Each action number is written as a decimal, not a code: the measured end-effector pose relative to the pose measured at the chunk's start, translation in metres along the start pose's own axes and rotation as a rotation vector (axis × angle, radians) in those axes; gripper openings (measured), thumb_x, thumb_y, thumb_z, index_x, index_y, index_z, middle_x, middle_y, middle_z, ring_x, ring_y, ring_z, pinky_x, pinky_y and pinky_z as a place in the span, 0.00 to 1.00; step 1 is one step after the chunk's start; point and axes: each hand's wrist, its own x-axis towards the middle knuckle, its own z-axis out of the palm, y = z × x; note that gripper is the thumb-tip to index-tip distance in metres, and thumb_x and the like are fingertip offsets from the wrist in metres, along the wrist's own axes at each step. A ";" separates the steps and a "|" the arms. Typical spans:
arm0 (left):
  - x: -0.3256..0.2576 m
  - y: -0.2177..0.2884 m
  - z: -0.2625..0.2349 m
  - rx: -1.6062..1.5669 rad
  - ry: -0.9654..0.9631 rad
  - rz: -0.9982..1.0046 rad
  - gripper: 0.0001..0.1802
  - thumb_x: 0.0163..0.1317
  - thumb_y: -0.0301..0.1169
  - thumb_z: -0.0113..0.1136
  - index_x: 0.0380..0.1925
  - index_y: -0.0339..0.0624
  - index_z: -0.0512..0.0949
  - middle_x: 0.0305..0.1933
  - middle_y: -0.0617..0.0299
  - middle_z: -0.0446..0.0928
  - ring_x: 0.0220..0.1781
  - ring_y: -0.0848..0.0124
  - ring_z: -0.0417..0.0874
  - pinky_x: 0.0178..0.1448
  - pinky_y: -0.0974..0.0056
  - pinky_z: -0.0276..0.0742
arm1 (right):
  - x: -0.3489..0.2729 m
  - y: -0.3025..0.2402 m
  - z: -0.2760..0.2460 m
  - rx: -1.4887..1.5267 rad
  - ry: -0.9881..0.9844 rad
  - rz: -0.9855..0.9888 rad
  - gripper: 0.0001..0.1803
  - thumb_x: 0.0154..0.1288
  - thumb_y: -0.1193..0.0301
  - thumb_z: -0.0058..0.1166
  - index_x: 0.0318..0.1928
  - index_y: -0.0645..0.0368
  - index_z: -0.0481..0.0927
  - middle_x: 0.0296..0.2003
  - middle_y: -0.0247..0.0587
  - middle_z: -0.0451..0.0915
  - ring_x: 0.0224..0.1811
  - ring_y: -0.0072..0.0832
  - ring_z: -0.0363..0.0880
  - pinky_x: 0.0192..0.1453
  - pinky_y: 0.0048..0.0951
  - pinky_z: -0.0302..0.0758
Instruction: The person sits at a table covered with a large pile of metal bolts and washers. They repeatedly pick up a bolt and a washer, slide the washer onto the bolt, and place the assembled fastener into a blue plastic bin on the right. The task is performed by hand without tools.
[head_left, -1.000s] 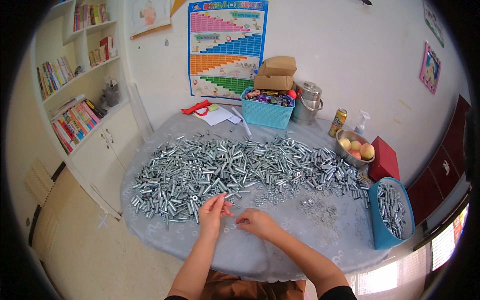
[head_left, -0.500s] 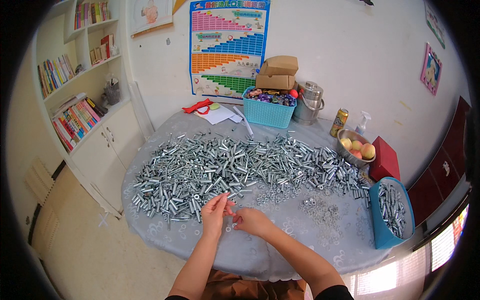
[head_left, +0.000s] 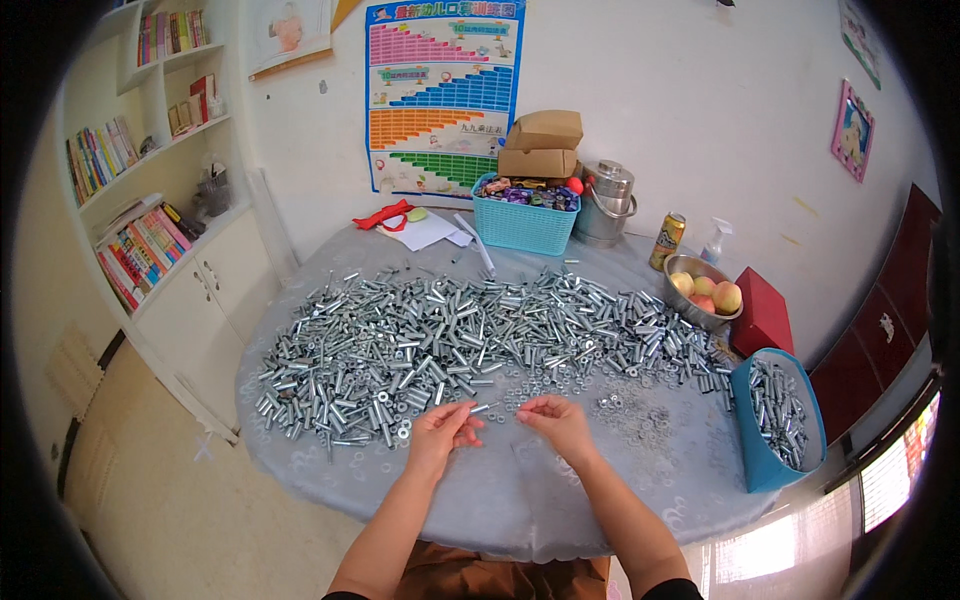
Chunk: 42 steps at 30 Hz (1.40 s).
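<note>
My left hand (head_left: 445, 436) is closed in a pinch around a thin silver bolt (head_left: 484, 407), whose end sticks out to the right. Just across from that end is my right hand (head_left: 560, 428), thumb and forefinger pressed together; anything between them is too small to make out. A broad heap of silver metal sleeves and bolts (head_left: 400, 345) spreads over the table beyond both hands. Loose washers (head_left: 545, 378) lie just past the fingertips, and a patch of small nuts and washers (head_left: 640, 415) sits right of my right hand.
At the table's right edge stands a blue bin (head_left: 745, 430) holding bolts. Behind it are a red box (head_left: 762, 312) and a metal bowl of fruit (head_left: 690, 312). A can (head_left: 668, 240), steel pot (head_left: 605, 205) and turquoise basket (head_left: 520, 225) line the back of the grey-covered table (head_left: 480, 510).
My right hand has moved right and up, away from my left hand. The left hand has shifted slightly, and the bolt now points to the right. The whole view has tilted a little.
</note>
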 end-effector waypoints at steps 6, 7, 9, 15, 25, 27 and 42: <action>-0.001 -0.002 0.001 0.066 -0.089 -0.106 0.12 0.62 0.30 0.52 0.41 0.32 0.76 0.31 0.53 0.78 0.24 0.75 0.76 0.33 0.65 0.80 | -0.005 -0.005 0.002 0.174 -0.059 0.064 0.09 0.55 0.77 0.57 0.38 0.64 0.77 0.34 0.35 0.79 0.37 0.19 0.75 0.43 0.18 0.71; -0.001 -0.002 0.001 0.064 -0.093 -0.108 0.12 0.62 0.30 0.52 0.41 0.32 0.76 0.31 0.54 0.78 0.24 0.75 0.76 0.33 0.66 0.80 | -0.006 -0.005 0.003 0.174 -0.066 0.080 0.09 0.55 0.78 0.57 0.38 0.64 0.77 0.34 0.35 0.79 0.37 0.19 0.75 0.44 0.19 0.71; -0.001 -0.004 0.001 0.055 -0.105 -0.110 0.12 0.62 0.30 0.52 0.41 0.32 0.76 0.31 0.54 0.78 0.24 0.75 0.76 0.33 0.66 0.80 | -0.006 -0.005 0.004 0.172 -0.069 0.077 0.09 0.55 0.77 0.57 0.38 0.64 0.78 0.34 0.34 0.78 0.37 0.18 0.75 0.43 0.18 0.71; -0.004 -0.002 0.003 0.067 -0.156 -0.150 0.12 0.62 0.30 0.52 0.41 0.32 0.76 0.30 0.55 0.77 0.24 0.75 0.77 0.34 0.66 0.80 | -0.008 -0.002 0.002 0.131 -0.058 0.075 0.09 0.56 0.76 0.57 0.39 0.62 0.79 0.34 0.31 0.78 0.36 0.16 0.73 0.41 0.17 0.70; -0.001 -0.006 -0.003 -0.014 -0.166 -0.217 0.13 0.63 0.30 0.52 0.43 0.32 0.75 0.32 0.53 0.78 0.25 0.74 0.78 0.34 0.66 0.81 | -0.010 0.002 0.004 -0.091 -0.060 -0.120 0.10 0.58 0.72 0.57 0.41 0.60 0.81 0.36 0.33 0.79 0.36 0.17 0.73 0.41 0.18 0.70; 0.000 -0.007 -0.005 -0.027 -0.155 -0.226 0.13 0.63 0.31 0.51 0.43 0.32 0.75 0.33 0.52 0.78 0.24 0.74 0.78 0.34 0.67 0.81 | -0.013 -0.006 0.006 -0.228 -0.069 -0.217 0.11 0.58 0.72 0.56 0.42 0.59 0.81 0.36 0.36 0.79 0.36 0.19 0.73 0.41 0.19 0.70; 0.001 -0.006 -0.002 -0.113 -0.136 -0.121 0.14 0.64 0.29 0.49 0.45 0.31 0.72 0.37 0.48 0.78 0.27 0.74 0.78 0.35 0.65 0.81 | -0.003 0.008 0.012 -0.954 0.030 -0.618 0.12 0.53 0.67 0.57 0.37 0.59 0.80 0.33 0.42 0.78 0.37 0.39 0.74 0.43 0.36 0.69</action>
